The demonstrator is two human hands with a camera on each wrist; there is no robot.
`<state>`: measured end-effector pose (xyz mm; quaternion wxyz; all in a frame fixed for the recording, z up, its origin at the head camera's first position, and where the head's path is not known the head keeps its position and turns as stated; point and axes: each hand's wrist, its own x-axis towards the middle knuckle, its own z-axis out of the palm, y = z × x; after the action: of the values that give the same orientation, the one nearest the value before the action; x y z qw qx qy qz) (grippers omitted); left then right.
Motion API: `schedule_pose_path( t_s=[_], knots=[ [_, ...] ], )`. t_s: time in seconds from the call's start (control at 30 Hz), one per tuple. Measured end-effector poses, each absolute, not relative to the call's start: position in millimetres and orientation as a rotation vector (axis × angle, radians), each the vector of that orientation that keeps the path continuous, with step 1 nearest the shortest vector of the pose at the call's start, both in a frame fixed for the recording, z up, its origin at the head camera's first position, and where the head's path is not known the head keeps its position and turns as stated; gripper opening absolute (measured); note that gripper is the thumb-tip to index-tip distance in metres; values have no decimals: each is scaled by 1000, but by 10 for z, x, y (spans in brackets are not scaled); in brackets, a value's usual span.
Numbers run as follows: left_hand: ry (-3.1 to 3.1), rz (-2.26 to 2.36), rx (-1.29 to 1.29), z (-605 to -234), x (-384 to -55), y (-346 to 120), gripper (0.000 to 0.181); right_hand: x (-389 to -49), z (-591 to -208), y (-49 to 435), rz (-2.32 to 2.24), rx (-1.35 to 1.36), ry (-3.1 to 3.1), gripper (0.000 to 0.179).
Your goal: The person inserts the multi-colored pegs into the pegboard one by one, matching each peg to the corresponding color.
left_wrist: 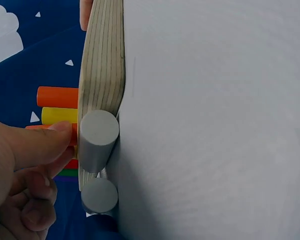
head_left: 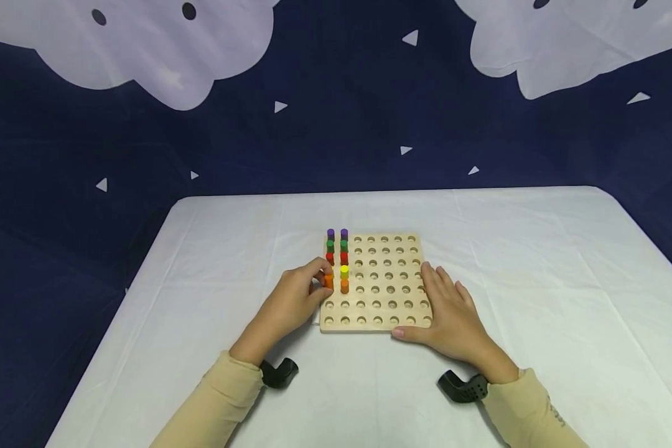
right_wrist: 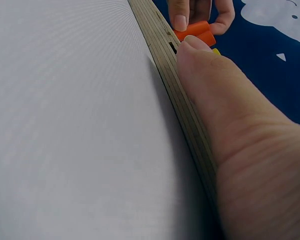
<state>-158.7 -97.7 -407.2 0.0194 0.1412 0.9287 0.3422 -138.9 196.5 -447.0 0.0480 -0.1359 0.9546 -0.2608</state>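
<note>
A square wooden pegboard (head_left: 376, 297) with rows of round holes lies on the table. My left hand (head_left: 298, 295) pinches an orange peg (head_left: 328, 281) between thumb and fingers at the board's left column. Purple, green and red pegs stand in the two left columns; in the second, a yellow peg (head_left: 344, 272) and another orange peg (head_left: 344, 286) follow towards me. My fingers partly hide the left column. Along the right edge and near corner, my right hand (head_left: 453, 316) rests on the board, its fingers extended and thumb (right_wrist: 210, 75) at the near side.
In the left wrist view, a grey cylinder (left_wrist: 99, 135) and a second grey cylinder (left_wrist: 99, 195) sit against the board's side. A white cloth (head_left: 229, 249) covers the table. Behind it hangs a dark blue backdrop (head_left: 336, 143) with clouds and triangles.
</note>
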Motion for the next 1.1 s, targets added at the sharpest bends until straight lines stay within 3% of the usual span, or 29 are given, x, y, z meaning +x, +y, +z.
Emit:
schedule_pose_path(
  t_s=[0.27, 0.67, 1.1],
  knots=[
    [2929, 966, 478, -4052, -1527, -982, 21, -1385, -4473, 1962, -807, -416, 2906, 137],
    [2890, 806, 265, -3966, -1402, -1201, 39, -1371, -4437, 1959, -794, -425, 2918, 135],
    [2844, 744, 254, -4022, -1413, -1207, 35, -1382, -4477, 1971, -796, -407, 2912, 137]
  ],
)
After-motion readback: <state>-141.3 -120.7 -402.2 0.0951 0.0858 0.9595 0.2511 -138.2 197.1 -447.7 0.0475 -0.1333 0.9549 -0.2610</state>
